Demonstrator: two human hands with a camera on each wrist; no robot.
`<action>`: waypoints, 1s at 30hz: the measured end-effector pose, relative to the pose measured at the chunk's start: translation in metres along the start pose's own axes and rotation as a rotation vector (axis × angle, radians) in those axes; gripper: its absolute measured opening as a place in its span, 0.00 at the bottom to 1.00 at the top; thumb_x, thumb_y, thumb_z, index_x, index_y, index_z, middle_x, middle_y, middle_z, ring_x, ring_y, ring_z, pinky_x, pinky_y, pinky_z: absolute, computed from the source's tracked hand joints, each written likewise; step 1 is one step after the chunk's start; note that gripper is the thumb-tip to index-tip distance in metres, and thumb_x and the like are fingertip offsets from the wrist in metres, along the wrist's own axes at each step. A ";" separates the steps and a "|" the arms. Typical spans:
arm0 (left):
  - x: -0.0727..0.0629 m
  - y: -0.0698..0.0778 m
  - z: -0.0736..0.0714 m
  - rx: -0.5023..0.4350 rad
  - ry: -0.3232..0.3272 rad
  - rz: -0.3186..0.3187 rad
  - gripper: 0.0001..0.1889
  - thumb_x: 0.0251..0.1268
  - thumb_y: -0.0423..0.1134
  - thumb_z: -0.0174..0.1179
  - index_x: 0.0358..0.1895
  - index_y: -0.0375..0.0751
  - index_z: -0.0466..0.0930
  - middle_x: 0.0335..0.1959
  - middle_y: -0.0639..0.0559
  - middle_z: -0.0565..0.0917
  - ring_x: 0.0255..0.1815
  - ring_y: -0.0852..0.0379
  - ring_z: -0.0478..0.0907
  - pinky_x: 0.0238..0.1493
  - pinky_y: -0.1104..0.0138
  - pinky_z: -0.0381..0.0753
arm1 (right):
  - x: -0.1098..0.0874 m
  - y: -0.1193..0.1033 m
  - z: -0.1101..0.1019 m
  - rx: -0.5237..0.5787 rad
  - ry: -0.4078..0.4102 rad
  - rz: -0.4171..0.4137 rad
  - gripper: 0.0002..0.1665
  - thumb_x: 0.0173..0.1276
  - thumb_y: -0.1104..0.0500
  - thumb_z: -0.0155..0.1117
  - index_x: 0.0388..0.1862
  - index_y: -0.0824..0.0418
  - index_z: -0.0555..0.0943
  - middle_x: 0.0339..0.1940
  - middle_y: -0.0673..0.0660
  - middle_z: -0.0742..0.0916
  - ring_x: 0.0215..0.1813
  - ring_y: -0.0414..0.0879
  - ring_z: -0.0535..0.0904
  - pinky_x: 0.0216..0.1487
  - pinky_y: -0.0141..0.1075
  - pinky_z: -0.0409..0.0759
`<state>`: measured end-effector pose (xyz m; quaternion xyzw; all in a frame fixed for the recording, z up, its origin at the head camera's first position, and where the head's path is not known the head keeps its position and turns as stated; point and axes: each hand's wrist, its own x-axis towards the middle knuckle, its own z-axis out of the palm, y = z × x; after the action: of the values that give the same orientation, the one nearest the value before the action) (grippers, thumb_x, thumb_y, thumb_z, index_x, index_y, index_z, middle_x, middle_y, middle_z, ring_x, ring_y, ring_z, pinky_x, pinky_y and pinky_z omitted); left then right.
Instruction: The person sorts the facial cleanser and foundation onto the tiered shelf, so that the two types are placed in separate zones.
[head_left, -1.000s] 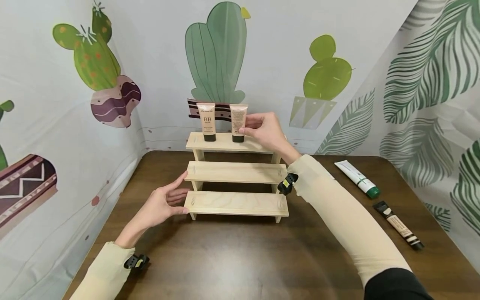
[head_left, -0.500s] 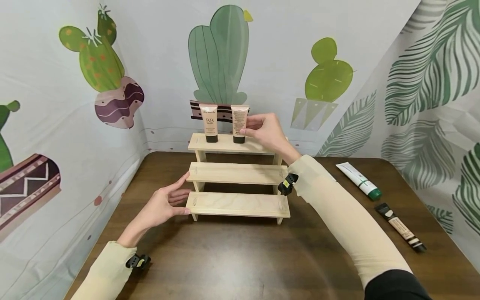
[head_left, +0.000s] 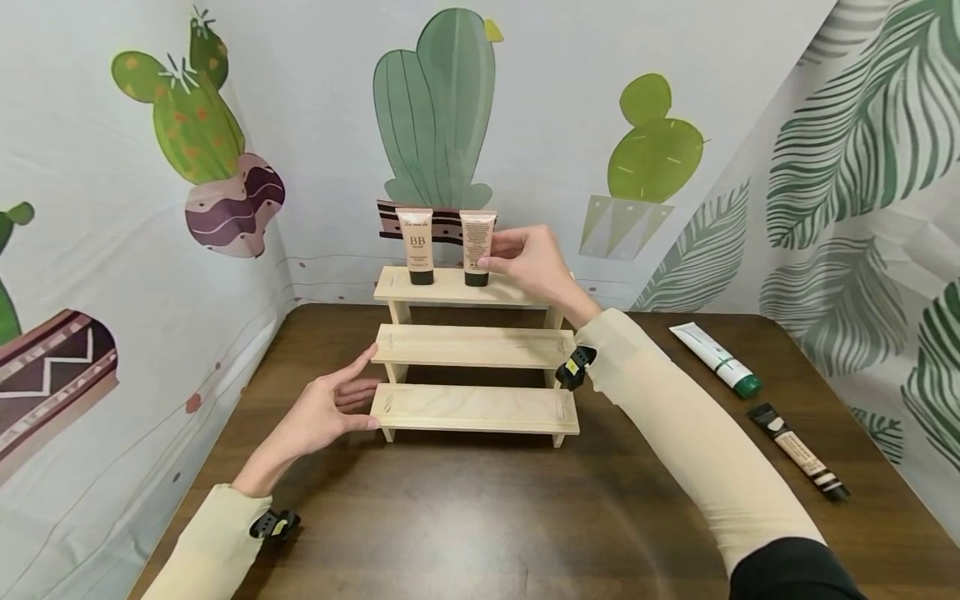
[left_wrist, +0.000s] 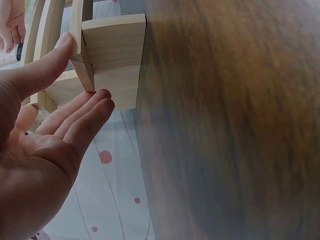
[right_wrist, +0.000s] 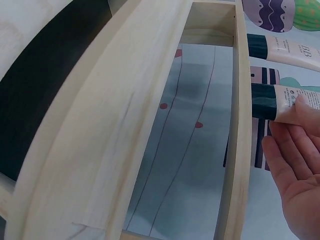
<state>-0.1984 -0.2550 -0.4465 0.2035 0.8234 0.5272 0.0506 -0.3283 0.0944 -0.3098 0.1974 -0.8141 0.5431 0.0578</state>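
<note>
A three-tier wooden display stand stands on the table. My left hand rests at its left end, thumb on the bottom board's front edge, index fingertip at the middle board. In the left wrist view, the other fingers reach fairly straight to the stand's side panel. My right hand pinches a beige tube of BB cream by its right side. That tube is upright on the top tier, dark cap down, small print facing forward. Left of it stands a matching BB cream tube, its "BB" lettering facing forward.
A white tube with a green cap lies at the right of the brown table. Nearer the front lies a black-and-beige tube. Behind the table hangs a cactus-print cloth.
</note>
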 end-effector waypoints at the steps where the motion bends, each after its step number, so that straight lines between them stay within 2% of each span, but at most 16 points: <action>1: 0.000 0.000 0.000 -0.001 0.000 0.002 0.59 0.52 0.22 0.79 0.86 0.57 0.56 0.63 0.29 0.81 0.63 0.37 0.82 0.62 0.53 0.83 | 0.000 0.000 0.000 -0.001 0.000 -0.002 0.19 0.64 0.67 0.80 0.53 0.69 0.89 0.44 0.61 0.92 0.42 0.51 0.91 0.49 0.38 0.90; 9: 0.001 0.000 0.001 0.005 -0.004 -0.006 0.59 0.52 0.22 0.79 0.86 0.58 0.56 0.63 0.29 0.81 0.63 0.37 0.82 0.63 0.51 0.82 | -0.006 0.007 -0.006 0.009 -0.022 -0.010 0.19 0.64 0.67 0.80 0.54 0.69 0.89 0.44 0.62 0.92 0.44 0.51 0.91 0.49 0.37 0.90; 15: 0.002 0.001 0.001 0.014 -0.003 -0.007 0.59 0.53 0.22 0.79 0.85 0.58 0.56 0.63 0.29 0.81 0.63 0.38 0.82 0.62 0.53 0.83 | -0.021 0.016 -0.023 -0.004 -0.015 -0.014 0.20 0.65 0.66 0.79 0.55 0.70 0.88 0.46 0.63 0.92 0.46 0.51 0.91 0.49 0.34 0.90; 23: 0.002 0.001 0.002 0.020 -0.007 -0.007 0.59 0.53 0.22 0.79 0.86 0.58 0.56 0.63 0.29 0.81 0.62 0.38 0.82 0.61 0.51 0.84 | -0.062 0.019 -0.067 -0.070 -0.011 -0.044 0.23 0.66 0.65 0.79 0.59 0.70 0.86 0.48 0.66 0.91 0.48 0.53 0.91 0.47 0.31 0.89; 30: 0.000 0.000 0.001 0.031 -0.003 -0.007 0.59 0.54 0.22 0.78 0.86 0.57 0.55 0.64 0.28 0.80 0.62 0.37 0.82 0.61 0.53 0.84 | -0.111 0.031 -0.104 -0.221 0.011 -0.014 0.23 0.68 0.59 0.79 0.60 0.65 0.87 0.46 0.59 0.93 0.46 0.47 0.91 0.47 0.25 0.86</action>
<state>-0.1977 -0.2546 -0.4464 0.2024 0.8320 0.5141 0.0506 -0.2516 0.2277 -0.3289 0.1927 -0.8673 0.4506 0.0876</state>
